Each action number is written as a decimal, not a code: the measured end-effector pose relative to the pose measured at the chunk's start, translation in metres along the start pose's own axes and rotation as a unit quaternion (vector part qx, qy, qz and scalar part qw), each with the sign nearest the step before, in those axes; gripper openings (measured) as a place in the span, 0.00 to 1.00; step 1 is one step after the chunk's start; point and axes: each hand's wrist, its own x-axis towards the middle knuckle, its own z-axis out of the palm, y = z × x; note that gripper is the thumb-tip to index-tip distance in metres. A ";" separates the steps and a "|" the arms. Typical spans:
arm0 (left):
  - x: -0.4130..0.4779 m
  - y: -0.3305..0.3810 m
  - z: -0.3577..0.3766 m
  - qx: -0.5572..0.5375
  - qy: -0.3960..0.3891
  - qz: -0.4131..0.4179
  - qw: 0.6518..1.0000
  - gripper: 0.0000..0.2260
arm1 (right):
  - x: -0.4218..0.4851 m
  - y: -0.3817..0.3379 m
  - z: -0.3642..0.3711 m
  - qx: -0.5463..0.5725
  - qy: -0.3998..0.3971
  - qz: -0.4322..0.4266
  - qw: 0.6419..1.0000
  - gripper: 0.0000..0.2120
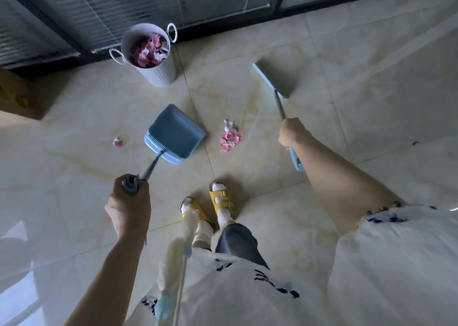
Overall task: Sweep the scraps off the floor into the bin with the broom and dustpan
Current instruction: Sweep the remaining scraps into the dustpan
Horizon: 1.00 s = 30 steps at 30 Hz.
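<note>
My left hand [128, 205] grips the grey handle of a blue dustpan [174, 131], whose pan rests on the tiled floor [247, 97] in front of me. My right hand [291, 133] holds the shaft of a blue broom [275, 79]; its head is out to the right, away from the scraps. A small pile of pink and white paper scraps [230, 138] lies just right of the dustpan. One stray scrap [118, 141] lies to the pan's left. A white bin [148, 53] with loop handles stands beyond, holding pink and white scraps.
Dark-framed glass panels with blinds [104, 5] run along the far side behind the bin. A cardboard box [19, 95] sits at the left edge. My feet in yellow sandals [220, 198] stand just behind the dustpan and scraps.
</note>
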 end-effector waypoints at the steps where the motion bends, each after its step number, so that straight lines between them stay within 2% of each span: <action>1: -0.001 0.002 -0.001 -0.004 -0.001 -0.003 1.000 0.03 | -0.011 0.001 0.003 0.005 -0.006 -0.005 1.000 0.17; 6: -0.006 0.012 -0.006 -0.010 -0.007 -0.011 1.000 0.06 | -0.075 0.012 0.026 0.001 -0.065 -0.035 0.997 0.16; 12: -0.011 0.016 -0.019 -0.001 -0.047 0.013 0.999 0.02 | -0.147 0.023 0.043 0.010 -0.130 -0.025 0.991 0.14; 18: -0.007 0.005 -0.031 0.027 -0.069 0.045 0.996 0.04 | -0.163 0.034 0.032 0.087 -0.131 0.004 0.988 0.14; 23: 0.005 -0.005 -0.042 0.034 -0.090 0.053 0.994 0.04 | -0.163 0.028 0.022 0.168 -0.139 0.025 0.976 0.20; 30: 0.032 -0.015 -0.054 0.086 -0.130 0.063 0.986 0.02 | -0.152 -0.020 0.026 0.113 -0.107 0.021 0.988 0.15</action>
